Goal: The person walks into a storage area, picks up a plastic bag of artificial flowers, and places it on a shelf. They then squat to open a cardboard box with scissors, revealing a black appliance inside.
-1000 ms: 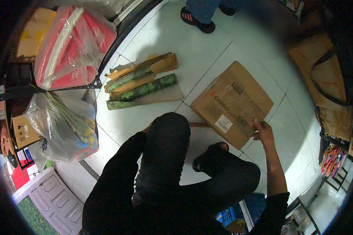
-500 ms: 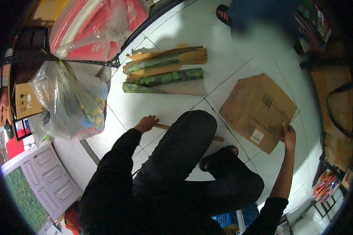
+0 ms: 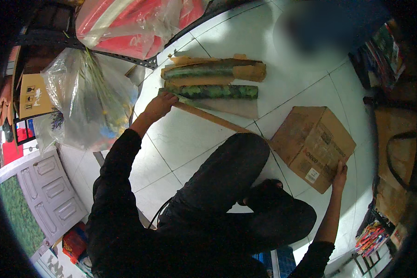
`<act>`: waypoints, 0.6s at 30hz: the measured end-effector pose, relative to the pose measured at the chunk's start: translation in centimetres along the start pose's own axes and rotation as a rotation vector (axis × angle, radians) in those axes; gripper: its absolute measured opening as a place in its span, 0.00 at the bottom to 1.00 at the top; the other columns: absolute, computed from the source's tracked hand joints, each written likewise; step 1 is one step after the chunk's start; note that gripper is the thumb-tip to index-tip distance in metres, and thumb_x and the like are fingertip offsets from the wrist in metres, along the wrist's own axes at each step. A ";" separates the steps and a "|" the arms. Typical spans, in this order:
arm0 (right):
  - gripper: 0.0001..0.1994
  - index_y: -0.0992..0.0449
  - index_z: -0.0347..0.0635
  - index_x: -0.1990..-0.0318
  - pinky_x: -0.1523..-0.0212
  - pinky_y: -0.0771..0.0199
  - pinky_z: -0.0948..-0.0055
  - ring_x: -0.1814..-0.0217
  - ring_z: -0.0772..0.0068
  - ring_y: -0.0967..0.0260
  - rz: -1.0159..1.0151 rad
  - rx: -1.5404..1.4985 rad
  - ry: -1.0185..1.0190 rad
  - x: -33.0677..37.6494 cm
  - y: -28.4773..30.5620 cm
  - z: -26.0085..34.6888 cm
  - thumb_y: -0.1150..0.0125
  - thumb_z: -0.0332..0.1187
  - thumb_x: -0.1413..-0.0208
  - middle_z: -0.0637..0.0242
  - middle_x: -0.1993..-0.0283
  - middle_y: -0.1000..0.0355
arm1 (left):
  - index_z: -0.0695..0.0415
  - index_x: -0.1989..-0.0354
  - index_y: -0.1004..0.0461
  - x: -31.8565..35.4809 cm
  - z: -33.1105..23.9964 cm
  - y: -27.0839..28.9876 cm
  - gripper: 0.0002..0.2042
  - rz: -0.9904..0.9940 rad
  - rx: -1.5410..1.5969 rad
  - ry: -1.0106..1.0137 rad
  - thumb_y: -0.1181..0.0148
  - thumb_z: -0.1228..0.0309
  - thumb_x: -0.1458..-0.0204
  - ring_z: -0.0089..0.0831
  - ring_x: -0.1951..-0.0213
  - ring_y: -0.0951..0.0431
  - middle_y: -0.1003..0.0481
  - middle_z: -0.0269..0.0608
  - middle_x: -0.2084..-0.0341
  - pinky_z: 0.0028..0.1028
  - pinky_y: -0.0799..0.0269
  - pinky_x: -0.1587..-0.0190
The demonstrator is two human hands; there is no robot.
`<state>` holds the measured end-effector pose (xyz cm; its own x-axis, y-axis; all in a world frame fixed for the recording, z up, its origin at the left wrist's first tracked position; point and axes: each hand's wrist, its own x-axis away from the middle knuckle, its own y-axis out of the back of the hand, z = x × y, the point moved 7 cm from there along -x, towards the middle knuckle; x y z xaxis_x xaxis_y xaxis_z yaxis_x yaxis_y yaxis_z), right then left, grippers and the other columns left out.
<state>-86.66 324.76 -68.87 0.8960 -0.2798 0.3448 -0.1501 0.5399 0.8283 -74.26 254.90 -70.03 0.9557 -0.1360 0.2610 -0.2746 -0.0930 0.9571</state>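
Closed around one end of a long flat brown strip (image 3: 213, 119) is my left hand (image 3: 161, 105), beside the near roll. The strip slants down behind my raised knee toward the left corner of a closed cardboard box (image 3: 306, 143); whether it touches the box I cannot tell. My right hand (image 3: 340, 177) grips the box's near right edge, and the box sits tilted on the floor. Beyond my left hand lie a green leaf-patterned roll (image 3: 213, 92) and, farther back, a second green roll partly wrapped in brown paper (image 3: 249, 71).
On the left stands a clear plastic bag (image 3: 90, 111) with stems and flowers inside. Above it, red items in plastic (image 3: 139, 28) rest on a dark metal shelf. Brown bags (image 3: 391, 162) line the right side. A blurred person (image 3: 338, 28) is at the far right.
My left hand has moved up and away with the strip, showing more of its length. The box has turned and tilted slightly under my right hand. The whole view has shifted.
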 end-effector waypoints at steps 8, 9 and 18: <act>0.30 0.44 0.37 0.47 0.50 0.42 0.63 0.47 0.51 0.42 0.037 -0.006 0.104 0.4 -0.6 1.4 0.63 0.54 0.47 0.46 0.50 0.40 | 0.47 0.48 0.42 -1.1 -3.9 -5.9 0.31 -0.001 -0.072 0.098 0.40 0.58 0.64 0.41 0.42 0.52 0.45 0.39 0.47 0.48 0.55 0.45; 0.29 0.44 0.37 0.47 0.50 0.43 0.63 0.47 0.51 0.42 0.024 -0.042 0.173 0.5 -0.4 1.4 0.63 0.54 0.47 0.46 0.49 0.40 | 0.46 0.48 0.42 -2.2 -5.1 -5.8 0.31 -0.048 -0.072 0.101 0.40 0.58 0.65 0.42 0.41 0.54 0.46 0.40 0.46 0.51 0.57 0.45; 0.34 0.47 0.30 0.47 0.49 0.44 0.65 0.46 0.52 0.43 0.089 -0.021 -0.072 0.8 -0.5 1.8 0.60 0.55 0.49 0.43 0.49 0.42 | 0.47 0.56 0.32 -12.1 -3.3 -6.8 0.17 -0.036 -0.092 -0.030 0.49 0.67 0.59 0.44 0.40 0.56 0.46 0.42 0.46 0.54 0.60 0.44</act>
<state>-86.64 322.87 -68.27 0.8473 -0.2859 0.4477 -0.2178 0.5817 0.7837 -83.58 260.41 -79.29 0.9609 -0.1635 0.2235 -0.2278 -0.0076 0.9737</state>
